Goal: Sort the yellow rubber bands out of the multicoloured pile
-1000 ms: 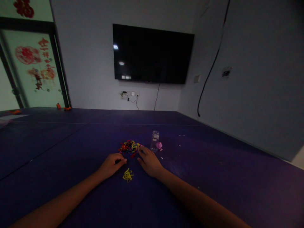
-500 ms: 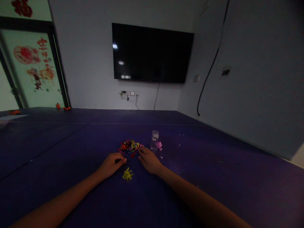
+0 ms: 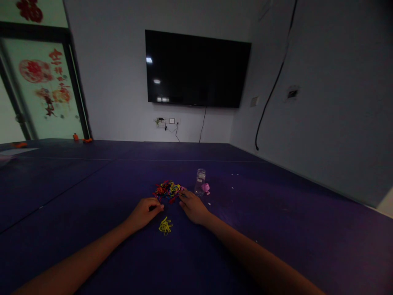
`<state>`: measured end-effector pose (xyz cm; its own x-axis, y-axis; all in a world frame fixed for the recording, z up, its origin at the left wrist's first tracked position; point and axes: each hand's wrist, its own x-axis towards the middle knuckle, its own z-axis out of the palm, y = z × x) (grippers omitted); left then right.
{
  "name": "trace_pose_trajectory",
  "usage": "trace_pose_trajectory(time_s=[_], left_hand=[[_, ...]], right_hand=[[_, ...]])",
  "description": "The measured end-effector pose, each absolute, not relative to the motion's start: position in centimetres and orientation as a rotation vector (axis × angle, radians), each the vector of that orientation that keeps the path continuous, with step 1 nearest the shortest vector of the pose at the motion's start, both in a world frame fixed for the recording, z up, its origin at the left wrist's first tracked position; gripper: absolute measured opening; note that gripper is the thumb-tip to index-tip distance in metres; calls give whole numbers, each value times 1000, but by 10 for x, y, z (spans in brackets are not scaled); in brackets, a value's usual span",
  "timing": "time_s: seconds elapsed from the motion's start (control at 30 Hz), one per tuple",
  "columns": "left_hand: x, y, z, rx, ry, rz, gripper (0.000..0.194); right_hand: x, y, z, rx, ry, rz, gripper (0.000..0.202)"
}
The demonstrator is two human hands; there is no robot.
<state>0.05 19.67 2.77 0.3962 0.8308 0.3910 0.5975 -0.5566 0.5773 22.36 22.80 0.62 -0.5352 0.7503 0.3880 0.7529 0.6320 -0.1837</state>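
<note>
A tangled pile of multicoloured elastic bands (image 3: 167, 190) lies on the dark purple surface. My left hand (image 3: 145, 211) rests at the pile's lower left, its fingers loosely curved with a gap between thumb and forefinger; nothing shows in it. My right hand (image 3: 193, 207) reaches to the pile's right edge with fingers stretched out, the fingertips at the bands. Closer to me, between my forearms, sits a small heap of yellow bands (image 3: 166, 226). Just beyond the right hand is a clear plastic jar (image 3: 200, 180), and a small pink object (image 3: 205, 187) lies beside it.
Small white scraps (image 3: 209, 204) are scattered right of the jar. The purple surface (image 3: 92, 184) stretches to the wall, where a large television (image 3: 196, 69) hangs. A black cable (image 3: 270, 98) runs down the right wall. Orange objects (image 3: 87, 140) lie near the door at left.
Both hands stay in nearly the same place, and the bands and jar have not visibly moved. Only a very slight shift of the whole view shows.
</note>
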Motion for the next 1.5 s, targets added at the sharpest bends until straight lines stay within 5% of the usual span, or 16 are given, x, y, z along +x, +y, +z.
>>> trace_pose_trajectory(time_s=[0.67, 1.5], left_hand=[[1, 195, 28, 2315, 1239, 940, 34], [-4, 200, 24, 2242, 1148, 981, 30]], right_hand=[[223, 224, 12, -1130, -2276, 34, 35], [213, 194, 26, -537, -2755, -346, 41]])
